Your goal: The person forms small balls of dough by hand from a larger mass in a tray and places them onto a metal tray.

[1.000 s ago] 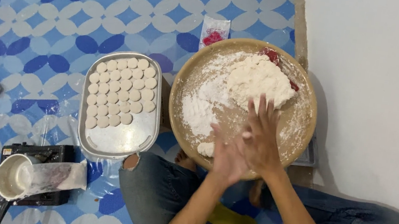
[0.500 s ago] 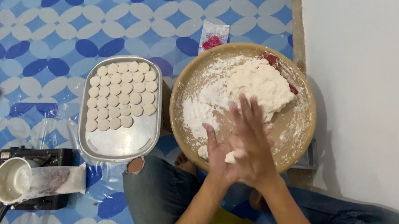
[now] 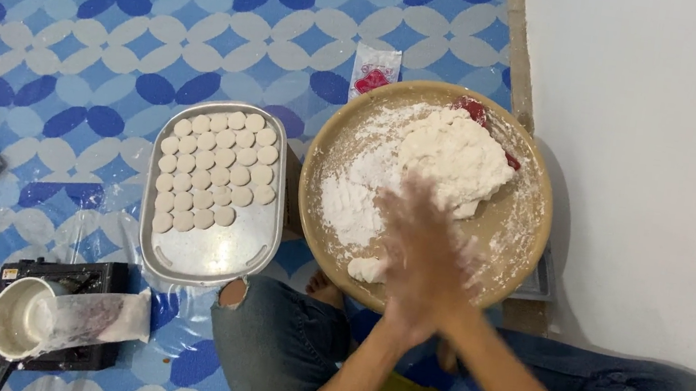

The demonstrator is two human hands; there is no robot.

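Palms pressed together over the floury bowl (image 3: 529,246).
Left hand (image 3: 411,258) and right hand (image 3: 447,262) now blur at the bowl's 6 o'clock; fingers spread earlier, now indistinct.

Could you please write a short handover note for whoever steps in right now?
Hands: both pressed palm to palm over the round tray, blurred with motion; left hand, right hand. Whether dough sits between them cannot be told.
Things: dough pile and loose flour on the round tray; one small dough lump near its front edge. Metal tray to the left holds rows of flat white discs.
Done: roughly the upper two thirds of the metal tray are filled.
Left: a large pile of dough is unshaped; the metal tray's lower part is bare.
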